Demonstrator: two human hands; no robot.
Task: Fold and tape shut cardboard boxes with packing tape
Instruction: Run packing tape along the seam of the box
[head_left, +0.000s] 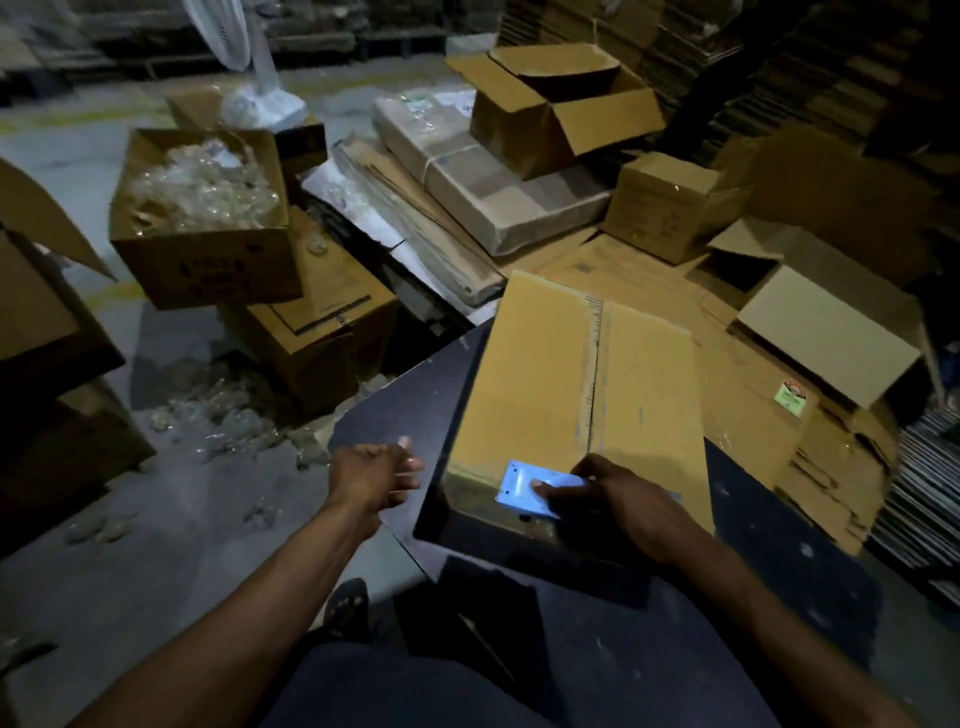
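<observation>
Right hand (618, 499) grips blue tape dispenser (530, 488) on box (582, 379) near edge; left hand (376, 475) loose, beside box.

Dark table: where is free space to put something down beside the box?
The dark table is bare between the box and its left edge, by the left hand, and right of the right hand. Behind the box, flattened cardboard crowds everything.

Single head-worn view, wide-angle, tilted forward and down. Right hand (623, 499) gripping blue tool (535, 488) sits low-centre, close to lens; left hand (374, 478) just beside. Far background dim, probably stacked cardboard.
</observation>
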